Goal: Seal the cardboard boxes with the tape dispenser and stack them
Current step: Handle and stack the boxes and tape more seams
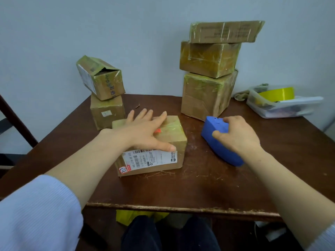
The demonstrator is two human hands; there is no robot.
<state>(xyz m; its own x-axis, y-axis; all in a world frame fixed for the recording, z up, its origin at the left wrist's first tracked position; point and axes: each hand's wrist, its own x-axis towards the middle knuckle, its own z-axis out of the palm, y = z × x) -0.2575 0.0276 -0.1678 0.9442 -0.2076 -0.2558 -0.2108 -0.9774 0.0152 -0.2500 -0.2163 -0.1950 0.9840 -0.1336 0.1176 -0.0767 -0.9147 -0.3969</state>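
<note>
A small cardboard box (168, 134) with a white shipping label on its near side lies in the middle of the brown table (199, 187). My left hand (145, 129) lies flat on its top, fingers spread. To its right my right hand (237, 134) grips the blue tape dispenser (215, 140), which rests on the table, apart from the box. A stack of three taped boxes (208, 80) stands at the back right. Two more boxes (105, 98) stand at the back left, the upper one tilted with its end flap open.
A clear plastic tub (282, 107) with a yellow tape roll (277, 94) sits at the table's right edge, a rag behind it. A dark chair frame (16, 120) stands to the left. The wall runs close behind the table. My knees show under the near edge.
</note>
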